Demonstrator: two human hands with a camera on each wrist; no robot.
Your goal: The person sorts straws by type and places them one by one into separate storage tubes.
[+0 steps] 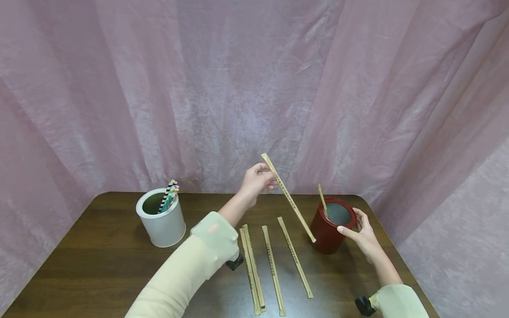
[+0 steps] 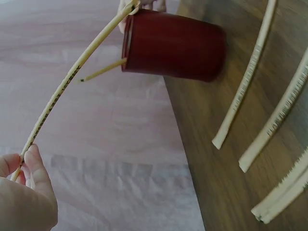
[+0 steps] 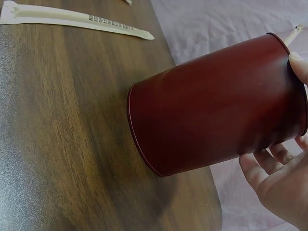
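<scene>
My left hand [image 1: 256,184] pinches a paper-wrapped straw [image 1: 291,202] near its upper end. The straw slants down to the right, its lower end in front of the red canister [image 1: 325,234] in the head view. With thumb and fingers at the rim, my right hand [image 1: 365,234] holds that canister, which stands upright on the table. Another wrapped straw [image 1: 323,201] leans inside it. Between the arms lie more wrapped straws: one nearest the canister [image 1: 295,257], one in the middle [image 1: 273,270], and a side-by-side pair [image 1: 254,267]. The left wrist view shows printing along the held straw [image 2: 60,89].
A white canister [image 1: 164,229] stands on the left of the brown wooden table [image 1: 99,260], holding several striped and patterned sticks [image 1: 170,196]. Pink curtain [image 1: 238,97] hangs behind the table's back edge and along its right side.
</scene>
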